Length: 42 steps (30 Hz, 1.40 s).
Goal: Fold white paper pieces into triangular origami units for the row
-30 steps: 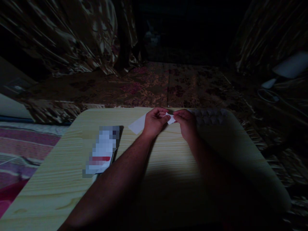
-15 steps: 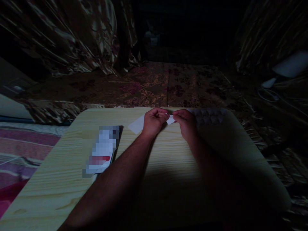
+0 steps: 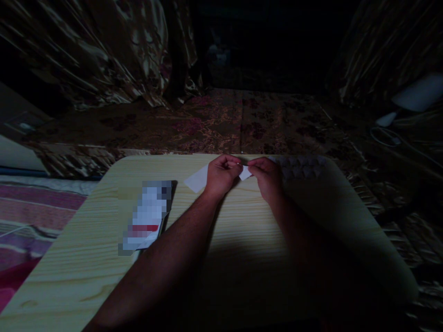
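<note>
A small piece of white paper [image 3: 245, 173] is pinched between both hands over the far middle of the table. My left hand [image 3: 223, 174] grips its left side with thumb and fingers closed. On its right side, the fingertips of my right hand [image 3: 268, 174] are closed on the same piece. A flat white strip of paper [image 3: 197, 178] lies on the table, partly behind my left hand. Just beyond my right hand sit several small dark pointed pieces [image 3: 304, 167] in rows; the dim light hides what they are.
The light wooden table [image 3: 238, 253] has rounded corners. A blurred-out white packet [image 3: 148, 214] lies on its left, beside my left forearm. Behind the table is a ledge with flowered cloth [image 3: 207, 122]. A white lamp [image 3: 418, 94] with a cord stands at the right.
Almost nothing differs. Both hands stay on the small paper, with only a very slight shift of the fingers.
</note>
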Each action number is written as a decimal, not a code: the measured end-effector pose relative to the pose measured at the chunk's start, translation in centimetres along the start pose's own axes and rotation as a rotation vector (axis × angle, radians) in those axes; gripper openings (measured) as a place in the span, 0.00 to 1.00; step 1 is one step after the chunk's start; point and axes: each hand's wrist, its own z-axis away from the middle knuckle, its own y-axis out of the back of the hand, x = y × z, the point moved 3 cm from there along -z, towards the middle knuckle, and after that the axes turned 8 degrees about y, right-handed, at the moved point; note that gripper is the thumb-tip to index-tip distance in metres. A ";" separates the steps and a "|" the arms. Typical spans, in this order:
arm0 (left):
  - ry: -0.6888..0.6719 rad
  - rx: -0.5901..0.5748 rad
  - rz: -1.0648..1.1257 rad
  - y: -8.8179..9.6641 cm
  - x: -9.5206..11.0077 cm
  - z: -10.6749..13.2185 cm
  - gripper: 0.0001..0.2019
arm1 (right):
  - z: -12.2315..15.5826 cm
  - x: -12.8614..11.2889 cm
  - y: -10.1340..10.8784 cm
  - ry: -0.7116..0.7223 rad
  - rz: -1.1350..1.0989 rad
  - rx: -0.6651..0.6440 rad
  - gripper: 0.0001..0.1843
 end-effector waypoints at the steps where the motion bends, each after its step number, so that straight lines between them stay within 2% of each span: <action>1: -0.005 -0.004 0.004 0.0 0.0 0.0 0.10 | 0.0 0.0 0.0 0.001 0.004 0.000 0.06; 10: 0.033 -0.088 0.019 -0.4 -0.4 -0.1 0.24 | -0.1 0.2 0.1 0.030 0.009 0.023 0.07; 17: 0.035 -0.086 0.044 -0.2 -0.5 -0.2 0.24 | 0.0 0.1 -0.2 -0.022 0.020 -0.004 0.11; 25: 0.016 -0.105 0.015 -0.3 -0.4 -0.1 0.22 | 0.0 -0.2 -0.2 -0.035 0.075 -0.035 0.07; 35: 0.020 -0.138 0.026 -0.5 -0.7 -0.2 0.22 | -0.1 0.6 0.1 -0.015 0.153 -0.073 0.07; 42: 0.039 -0.148 0.039 -0.4 -0.4 0.0 0.22 | 0.1 -0.2 -0.1 -0.040 0.176 -0.068 0.08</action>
